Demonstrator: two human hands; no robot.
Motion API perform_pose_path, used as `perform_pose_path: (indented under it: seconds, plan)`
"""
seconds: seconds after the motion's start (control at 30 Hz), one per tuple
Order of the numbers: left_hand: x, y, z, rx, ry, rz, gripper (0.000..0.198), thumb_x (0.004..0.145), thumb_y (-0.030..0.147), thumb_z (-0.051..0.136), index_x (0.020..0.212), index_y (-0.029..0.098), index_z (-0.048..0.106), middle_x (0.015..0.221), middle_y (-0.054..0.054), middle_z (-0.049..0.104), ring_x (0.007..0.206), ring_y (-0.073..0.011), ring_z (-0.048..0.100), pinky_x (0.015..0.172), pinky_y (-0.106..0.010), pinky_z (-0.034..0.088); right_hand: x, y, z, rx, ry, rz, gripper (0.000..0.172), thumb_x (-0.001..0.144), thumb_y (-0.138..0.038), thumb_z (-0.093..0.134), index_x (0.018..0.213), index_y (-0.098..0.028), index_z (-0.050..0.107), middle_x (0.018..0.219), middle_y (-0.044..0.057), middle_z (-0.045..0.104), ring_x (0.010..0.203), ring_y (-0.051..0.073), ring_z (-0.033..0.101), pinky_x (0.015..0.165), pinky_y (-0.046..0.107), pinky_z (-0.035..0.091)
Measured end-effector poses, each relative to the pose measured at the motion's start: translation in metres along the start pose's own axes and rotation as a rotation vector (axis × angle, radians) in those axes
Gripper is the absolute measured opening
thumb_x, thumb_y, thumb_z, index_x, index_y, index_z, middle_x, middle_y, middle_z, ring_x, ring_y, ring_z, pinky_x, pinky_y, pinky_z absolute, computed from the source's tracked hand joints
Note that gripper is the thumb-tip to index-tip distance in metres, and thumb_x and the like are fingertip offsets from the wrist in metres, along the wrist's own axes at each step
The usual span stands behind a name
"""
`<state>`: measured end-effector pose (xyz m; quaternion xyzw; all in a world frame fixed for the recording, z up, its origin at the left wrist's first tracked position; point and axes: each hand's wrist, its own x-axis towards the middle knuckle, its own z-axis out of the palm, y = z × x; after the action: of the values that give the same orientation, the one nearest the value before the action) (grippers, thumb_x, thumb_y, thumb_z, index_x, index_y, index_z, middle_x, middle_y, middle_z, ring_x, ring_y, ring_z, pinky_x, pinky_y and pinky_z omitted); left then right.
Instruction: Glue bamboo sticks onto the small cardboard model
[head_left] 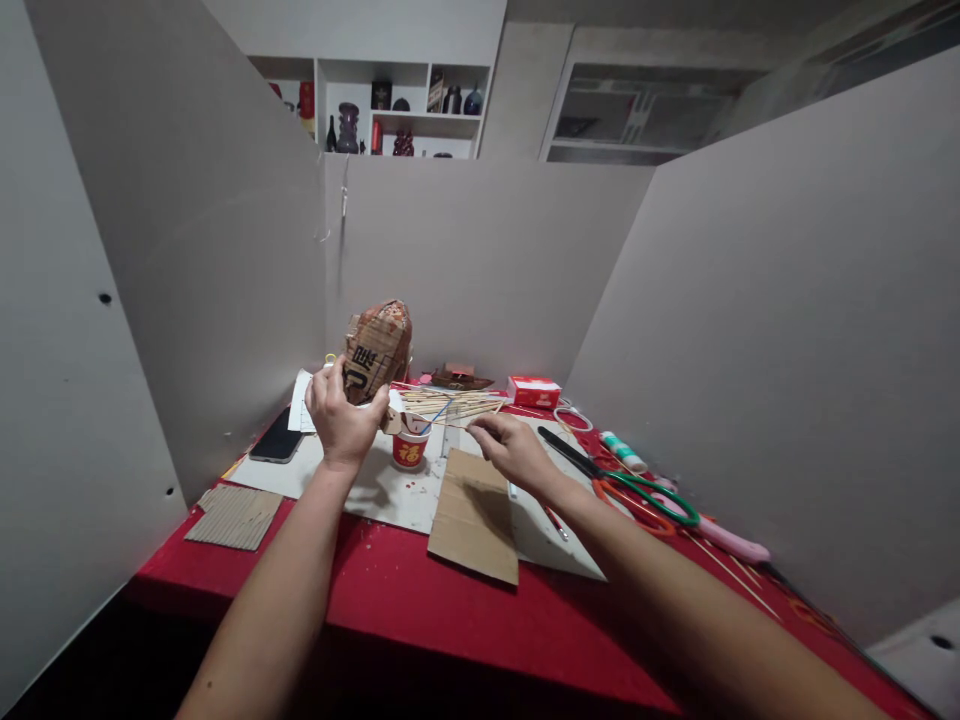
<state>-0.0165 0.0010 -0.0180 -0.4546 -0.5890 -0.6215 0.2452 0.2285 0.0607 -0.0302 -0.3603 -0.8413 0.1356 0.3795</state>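
My left hand (341, 415) is wrapped round a brown cardboard model (375, 350) with black printed characters, holding it up above the table. My right hand (514, 450) is closed in a pinch on a thin wooden stick (453, 425) that points left. Between the hands stands a red and white paper cup (409, 450) with a blue stick (438, 416) leaning in it. Beneath my right hand lies a flat piece of cardboard (472, 520). Behind the cup is a spread of thin bamboo sticks (465, 402).
A phone (277, 440) and corrugated cardboard (234, 516) lie left. At right are green-handled scissors (660, 497), orange-handled scissors (634, 508), a white-green tube (623, 452) and a pink tool (735, 542). A red box (533, 391) stands behind. Grey panels (487, 250) enclose the table.
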Motion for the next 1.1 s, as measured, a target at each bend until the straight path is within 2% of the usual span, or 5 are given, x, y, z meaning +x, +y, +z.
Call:
perform_pose_path:
  seconds: [0.27, 0.53, 0.7, 0.87, 1.1]
  plan:
    - [-0.001, -0.004, 0.003, 0.048, -0.011, 0.005, 0.061, 0.069, 0.04, 0.074, 0.123, 0.015, 0.06, 0.11, -0.016, 0.063, 0.109, -0.0331, 0.059, 0.103, -0.052, 0.04, 0.0, 0.001, 0.0, 0.534, -0.024, 0.285, 0.036, 0.075, -0.053, 0.064, 0.075, -0.017, 0.061, 0.045, -0.006, 0.048, 0.038, 0.009, 0.04, 0.04, 0.022, 0.03]
    - [-0.004, -0.001, 0.003, 0.061, -0.052, 0.015, 0.058, 0.07, 0.041, 0.073, 0.121, 0.015, 0.061, 0.108, -0.015, 0.064, 0.108, -0.0335, 0.059, 0.1, -0.051, 0.043, 0.01, -0.027, -0.023, 0.864, 0.188, 0.255, 0.043, 0.066, -0.055, 0.079, 0.08, -0.017, 0.063, 0.046, -0.008, 0.047, 0.039, 0.006, 0.038, 0.038, 0.019, 0.027]
    - [-0.009, 0.003, 0.006, 0.014, -0.104, 0.025, 0.056, 0.068, 0.04, 0.074, 0.118, 0.017, 0.063, 0.103, -0.012, 0.063, 0.102, -0.0319, 0.06, 0.097, -0.05, 0.045, 0.025, -0.05, -0.022, 0.853, 0.202, 0.151, 0.04, 0.071, -0.055, 0.075, 0.079, -0.019, 0.061, 0.046, -0.008, 0.047, 0.038, 0.006, 0.037, 0.037, 0.02, 0.028]
    - [-0.012, 0.007, 0.005, 0.007, -0.108, 0.089, 0.055, 0.069, 0.039, 0.074, 0.117, 0.016, 0.063, 0.102, -0.011, 0.064, 0.1, -0.0307, 0.06, 0.096, -0.048, 0.046, 0.033, -0.055, -0.013, 0.76, 0.233, 0.086, 0.04, 0.076, -0.056, 0.07, 0.082, -0.018, 0.062, 0.046, -0.008, 0.049, 0.038, 0.007, 0.039, 0.038, 0.021, 0.031]
    - [-0.01, 0.008, 0.004, 0.0, -0.093, 0.094, 0.055, 0.069, 0.04, 0.074, 0.118, 0.017, 0.063, 0.105, -0.012, 0.064, 0.104, -0.0309, 0.06, 0.097, -0.048, 0.046, 0.013, -0.056, 0.005, 0.594, 0.085, 0.026, 0.037, 0.084, -0.056, 0.062, 0.083, -0.019, 0.063, 0.046, -0.007, 0.048, 0.039, 0.008, 0.041, 0.04, 0.022, 0.033]
